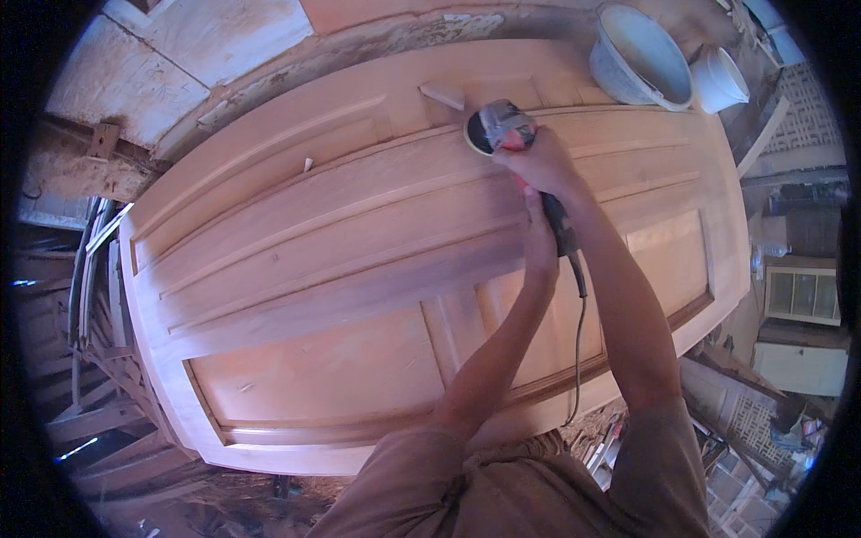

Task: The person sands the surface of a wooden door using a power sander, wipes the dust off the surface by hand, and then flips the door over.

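The person's 2 hands are both grasping a power tool with a round disc (506, 122), and this tool is over the upper right part of a large panelled wooden piece (327, 269), which looks like a door. The right hand (549, 168) is closed around the front, near the grey and red head, while the left hand (540, 240) is lower, against the dark body; its fingers are partly hidden. The disc faces the wood, but I cannot tell whether it touches. A dark cable (581, 336) goes from the tool's rear down toward the person. Beyond the tool lies a small pointed wood scrap (442, 95), and farther left there is a small white chip (308, 165). At the far right corner stand a wide grey tub (650, 49), tilted, and, just beside it, a white bucket (723, 82). Any lettering on the tool is too small for reading. On the pale boards (130, 90) at upper left, there are faint marks which I cannot read. At the right side is a cabinet with panes (804, 294).
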{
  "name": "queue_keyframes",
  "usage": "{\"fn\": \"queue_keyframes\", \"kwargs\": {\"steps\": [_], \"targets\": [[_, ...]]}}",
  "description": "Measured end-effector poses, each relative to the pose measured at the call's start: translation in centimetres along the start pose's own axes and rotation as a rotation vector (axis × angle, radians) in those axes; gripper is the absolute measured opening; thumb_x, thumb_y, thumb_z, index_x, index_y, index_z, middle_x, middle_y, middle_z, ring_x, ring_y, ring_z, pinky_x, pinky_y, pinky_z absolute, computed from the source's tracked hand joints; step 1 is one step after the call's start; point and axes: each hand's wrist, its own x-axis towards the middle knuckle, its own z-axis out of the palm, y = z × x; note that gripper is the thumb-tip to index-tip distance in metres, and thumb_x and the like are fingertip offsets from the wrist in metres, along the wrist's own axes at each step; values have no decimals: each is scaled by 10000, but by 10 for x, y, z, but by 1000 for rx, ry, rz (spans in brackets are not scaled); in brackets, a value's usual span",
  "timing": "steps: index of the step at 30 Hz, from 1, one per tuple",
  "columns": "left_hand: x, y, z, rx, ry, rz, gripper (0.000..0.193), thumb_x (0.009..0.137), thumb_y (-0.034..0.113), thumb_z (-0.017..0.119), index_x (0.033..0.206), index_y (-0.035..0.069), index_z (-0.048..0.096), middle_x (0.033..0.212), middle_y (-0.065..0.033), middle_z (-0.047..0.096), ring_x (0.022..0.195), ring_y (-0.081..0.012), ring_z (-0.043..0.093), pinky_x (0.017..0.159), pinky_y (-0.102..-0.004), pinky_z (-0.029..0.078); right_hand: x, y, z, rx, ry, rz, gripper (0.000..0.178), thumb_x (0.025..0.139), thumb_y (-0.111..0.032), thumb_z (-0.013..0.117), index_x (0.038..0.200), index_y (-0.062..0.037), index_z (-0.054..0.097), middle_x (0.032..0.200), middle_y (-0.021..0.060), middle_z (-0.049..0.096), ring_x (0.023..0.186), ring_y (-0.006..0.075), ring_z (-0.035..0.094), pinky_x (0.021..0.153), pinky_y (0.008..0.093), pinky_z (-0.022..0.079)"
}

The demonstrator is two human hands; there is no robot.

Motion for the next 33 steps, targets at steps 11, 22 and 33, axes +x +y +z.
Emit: {"fn": "queue_keyframes", "kwargs": {"steps": [11,22,33], "targets": [[-15,51,-57,-266,101,141,660,973,619,416,1343,77,490,1234,-69,584,1118,-214,558,972,-336,451,-30,-80,74,-211,-110,-23,546,636,-359,779,967,53,640,878,251,695,871,360,703,782,409,557],[-5,-56,35,-94,58,5,589,1005,571,389,1274,65,527,1097,-26,604,999,-158,572,875,-301,462,-5,30,-44,-150,14,71,552,619,-345,810,917,93,654,854,239,699,820,334,713,740,400,558],[13,-169,140,120,4,-149,513,1007,543,431,990,57,595,768,-7,573,650,-103,527,595,-266,434,20,153,-184,-19,90,150,470,639,-337,813,878,51,696,793,177,710,759,243,711,692,371,556]]}}
